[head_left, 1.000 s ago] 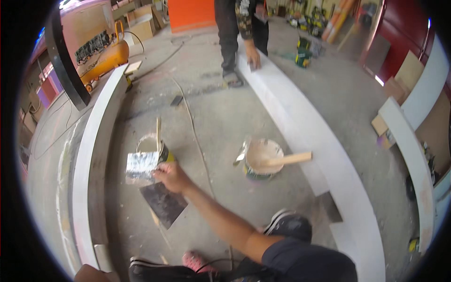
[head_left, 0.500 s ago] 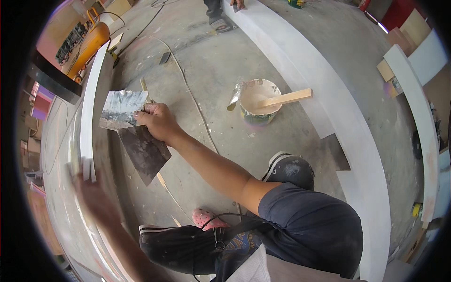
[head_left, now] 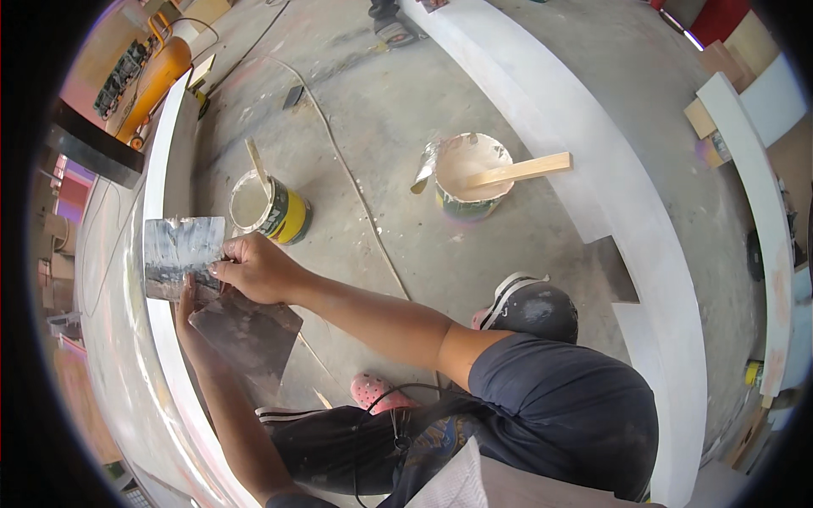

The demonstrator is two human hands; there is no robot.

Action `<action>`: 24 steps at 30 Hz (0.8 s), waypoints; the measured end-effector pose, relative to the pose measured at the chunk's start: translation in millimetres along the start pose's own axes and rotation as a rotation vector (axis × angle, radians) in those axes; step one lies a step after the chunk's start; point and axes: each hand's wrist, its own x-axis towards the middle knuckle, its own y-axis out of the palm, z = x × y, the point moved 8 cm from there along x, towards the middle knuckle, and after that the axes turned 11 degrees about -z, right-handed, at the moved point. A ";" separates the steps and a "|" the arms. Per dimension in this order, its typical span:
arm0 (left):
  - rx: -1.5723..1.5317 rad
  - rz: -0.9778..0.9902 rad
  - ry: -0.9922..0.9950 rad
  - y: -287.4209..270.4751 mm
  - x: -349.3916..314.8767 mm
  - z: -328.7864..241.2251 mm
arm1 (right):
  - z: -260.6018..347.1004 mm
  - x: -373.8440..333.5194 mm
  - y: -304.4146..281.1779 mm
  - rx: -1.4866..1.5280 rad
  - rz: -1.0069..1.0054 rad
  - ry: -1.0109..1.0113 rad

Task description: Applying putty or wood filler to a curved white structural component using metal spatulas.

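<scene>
Grey concrete floor [head_left: 508, 254], scuffed and spotted with pale specks, fills most of what I see from my end, bending at the rim. A long white beam [head_left: 158, 190] runs along the left side, and a wider white beam [head_left: 584, 127] sweeps down the right. Upper left I make out an orange compressor [head_left: 161, 76] behind a black post [head_left: 93, 148]; a slimmer white board [head_left: 762, 220] curves along the far right.

Between the beams stand two open buckets. The left bucket [head_left: 292, 212], banded yellow, has a stick [head_left: 257, 159] in it; the right bucket [head_left: 474, 199] has a wooden slat [head_left: 533, 169] across its rim and a metal blade [head_left: 425, 167] at its left edge. A thin cable [head_left: 360, 203] snakes between them, and a co-worker's foot [head_left: 394, 30] shows at the top.

The smeared metal plate [head_left: 182, 245] sits over the left beam, blocking my view of part of it. The right hand [head_left: 254, 267] pinches its right edge. The left hand [head_left: 196, 326] touches its lower edge with a fingertip; I cannot tell how wide that hand is. A dark sheet [head_left: 250, 339] meets the right hand's underside; whether it is gripped, I cannot tell.
</scene>
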 end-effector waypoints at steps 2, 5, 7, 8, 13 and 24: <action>0.048 -0.106 0.065 -13.4 5.0 -5.6 | -13.8 2.1 -2.0 -0.053 0.114 0.081; -0.107 0.012 0.151 -28.5 19.0 -19.3 | -22.7 4.0 -12.8 -0.003 0.220 0.156; -0.129 -0.039 0.153 -51.7 22.4 -19.6 | -28.4 12.7 -30.3 0.144 0.090 0.211; -0.158 -0.072 0.147 -63.0 23.7 -19.6 | -29.8 16.7 -42.7 0.228 -0.026 0.243; -0.242 -0.054 0.006 -60.2 21.9 -8.8 | -33.9 30.5 -86.4 0.708 -0.384 0.341; -0.049 -0.052 0.069 -40.7 21.9 -4.6 | -52.4 27.2 -46.7 0.517 -0.003 0.359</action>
